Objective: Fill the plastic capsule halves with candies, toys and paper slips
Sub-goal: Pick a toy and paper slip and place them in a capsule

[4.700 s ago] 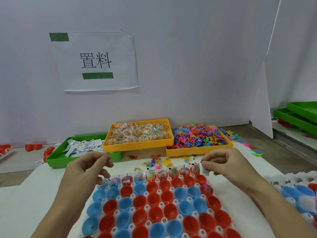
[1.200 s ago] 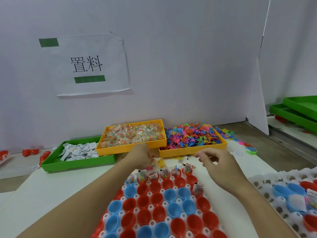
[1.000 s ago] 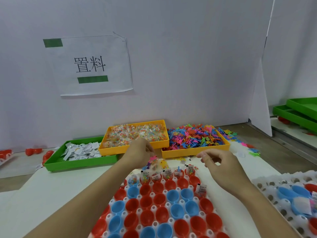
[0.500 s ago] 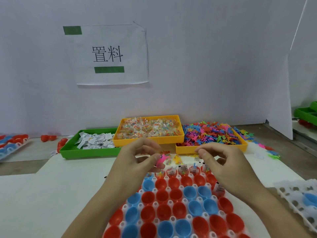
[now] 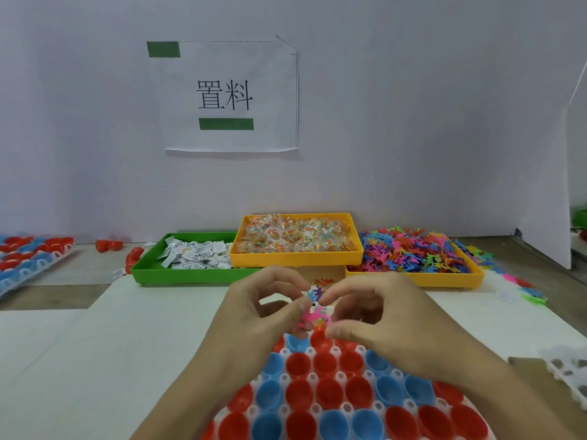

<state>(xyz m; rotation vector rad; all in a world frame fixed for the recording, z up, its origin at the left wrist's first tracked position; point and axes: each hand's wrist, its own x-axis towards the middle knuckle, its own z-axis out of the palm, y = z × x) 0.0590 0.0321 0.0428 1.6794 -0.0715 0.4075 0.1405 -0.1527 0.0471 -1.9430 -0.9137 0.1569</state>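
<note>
Red and blue capsule halves (image 5: 324, 392) stand open in a white holder tray (image 5: 341, 374) in front of me. Above the tray's far rows my left hand (image 5: 254, 315) pinches a small pink toy (image 5: 309, 319) between thumb and fingers. My right hand (image 5: 378, 319) meets it fingertip to fingertip, its fingers curled at the same toy. The far row of capsules is hidden behind my hands. A few loose toys (image 5: 320, 284) lie just beyond my fingers.
Along the wall stand a green tray of paper slips (image 5: 190, 258), an orange tray of wrapped candies (image 5: 295, 239) and an orange tray of coloured toys (image 5: 413, 258). Another capsule tray (image 5: 22, 258) lies far left, a white holder (image 5: 568, 376) at right.
My left hand picked a pink toy from the loose pile and drew it back over the tray. My right hand moved left to meet it. The view has shifted leftwards.
</note>
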